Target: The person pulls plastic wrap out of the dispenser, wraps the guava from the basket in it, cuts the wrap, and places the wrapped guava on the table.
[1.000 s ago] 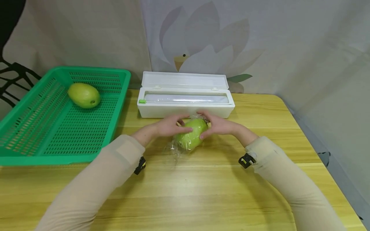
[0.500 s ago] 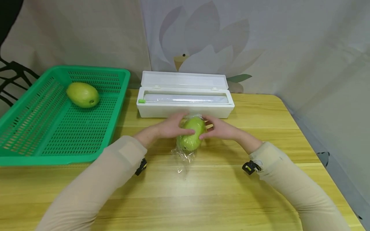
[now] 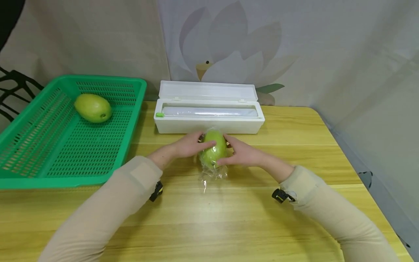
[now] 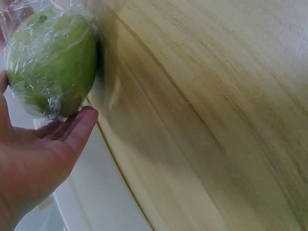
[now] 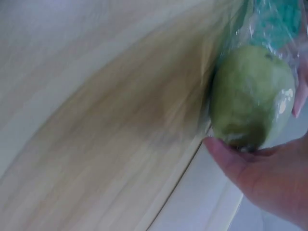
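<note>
Left hand [image 3: 189, 145] and right hand [image 3: 243, 153] hold one green fruit [image 3: 212, 145] between them. Clear plastic wrap [image 3: 212, 174] goes around it, shiny and full of wrinkles, and a loose end of it sticks out on the person's side. The left hand's thumb lies on top of the fruit, and its other fingers bend around the far left side. The right hand's thumb is by the near end, while its fingers reach around the right side. Both hands are grasping the fruit. It is near the middle of the wooden table [image 3: 209, 225], just in front of a long white box [image 3: 209, 127].

The box's lid [image 3: 209, 91] stands up at the back, so a roll [image 3: 209, 112] shows inside. On the left end of the box's front edge is a little bright green tab [image 3: 159, 114].

Over on the left is a green basket [image 3: 62, 182] with lots of small holes. Another yellow-green fruit [image 3: 93, 108] lies inside, near its back. Pale sleeves [image 3: 334, 207] cover the arms, with a small black gadget [image 3: 282, 195] by each wrist; its tiny yellow marks are too small to make out. A big pale flower [image 3: 229, 36] is pictured on the cloth [image 3: 327, 47] behind the table.
</note>
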`<state>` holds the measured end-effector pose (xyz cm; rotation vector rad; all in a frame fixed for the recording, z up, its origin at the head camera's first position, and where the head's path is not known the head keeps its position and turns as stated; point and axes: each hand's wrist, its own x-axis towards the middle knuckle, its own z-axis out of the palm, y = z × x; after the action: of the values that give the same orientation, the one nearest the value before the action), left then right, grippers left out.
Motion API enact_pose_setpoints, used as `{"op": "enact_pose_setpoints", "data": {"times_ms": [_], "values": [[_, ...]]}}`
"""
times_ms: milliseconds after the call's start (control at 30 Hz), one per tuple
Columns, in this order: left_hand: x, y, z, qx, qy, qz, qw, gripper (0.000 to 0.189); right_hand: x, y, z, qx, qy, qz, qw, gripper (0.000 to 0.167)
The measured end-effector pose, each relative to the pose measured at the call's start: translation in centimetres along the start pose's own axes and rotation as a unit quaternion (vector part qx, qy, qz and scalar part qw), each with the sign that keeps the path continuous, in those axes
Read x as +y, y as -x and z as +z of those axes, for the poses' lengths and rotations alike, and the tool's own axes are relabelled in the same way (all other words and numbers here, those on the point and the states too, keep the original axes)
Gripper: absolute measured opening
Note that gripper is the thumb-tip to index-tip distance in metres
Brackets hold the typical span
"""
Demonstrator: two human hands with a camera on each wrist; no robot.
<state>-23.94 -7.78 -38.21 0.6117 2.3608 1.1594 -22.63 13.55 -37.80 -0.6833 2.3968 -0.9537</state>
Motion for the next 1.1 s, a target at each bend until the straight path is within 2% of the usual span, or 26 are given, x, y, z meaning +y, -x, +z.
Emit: {"op": "enact_pose_setpoints", "data": {"times_ms": [133, 233, 333, 400, 467, 600, 667, 767, 867, 967, 1033, 1100], "values": [[0.1, 0.1, -0.1, 0.007, 0.014, -0.012, 0.9998, 0.066, -0.3, -0.1, 0.3, 0.005, 0.028, -0.015, 0.9995, 0.099], [0.3, 0.2, -0.2, 0.023, -0.029, -0.019, 0.9991, 0.08, -0.3, -0.1, 0.1, 0.024, 0.038, -0.004, 0.999, 0.099], [0.4, 0.2, -0.3, 0.028, -0.064, 0.011, 0.9975, 0.075, -0.2, -0.1, -0.1, 0.033, 0.04, 0.012, 0.9986, 0.099], [0.4, 0.1, -0.3, 0.028, -0.062, 0.029, 0.9973, 0.066, -0.1, 0.0, -0.3, 0.033, 0.042, 0.021, 0.9984, 0.094], [0.3, 0.1, -0.3, 0.03, -0.053, 0.033, 0.9976, 0.057, 0.0, 0.2, -0.4, 0.032, 0.051, 0.025, 0.9979, 0.087], [0.3, 0.3, -0.5, 0.062, -0.072, -0.018, 0.9953, 0.061, 0.3, 0.5, -0.7, 0.042, 0.062, 0.024, 0.9969, 0.073], [0.4, 0.3, -0.4, 0.072, -0.089, -0.037, 0.9927, 0.064, 0.5, 0.7, -0.9, 0.044, 0.059, 0.018, 0.9971, 0.069], [0.4, 0.4, -0.2, 0.081, -0.113, -0.046, 0.9892, 0.074, 0.6, 1.2, -1.0, 0.023, 0.057, 0.014, 0.998, 0.072], [0.5, 0.5, 0.1, 0.086, -0.153, -0.03, 0.9841, 0.083, 0.7, 1.7, -0.9, -0.017, 0.064, 0.028, 0.9974, 0.089], [0.8, 0.5, 0.4, 0.084, -0.213, 0.005, 0.9734, 0.076, 0.5, 2.4, -0.8, -0.041, 0.079, 0.051, 0.9947, 0.105], [1.0, 0.5, 0.5, 0.082, -0.242, 0.022, 0.9664, 0.068, 0.5, 2.8, -0.9, -0.039, 0.088, 0.061, 0.9935, 0.107], [1.1, 0.5, 0.5, 0.085, -0.257, 0.022, 0.9623, 0.063, 0.2, 3.2, -1.1, -0.023, 0.091, 0.07, 0.9931, 0.103]]}}
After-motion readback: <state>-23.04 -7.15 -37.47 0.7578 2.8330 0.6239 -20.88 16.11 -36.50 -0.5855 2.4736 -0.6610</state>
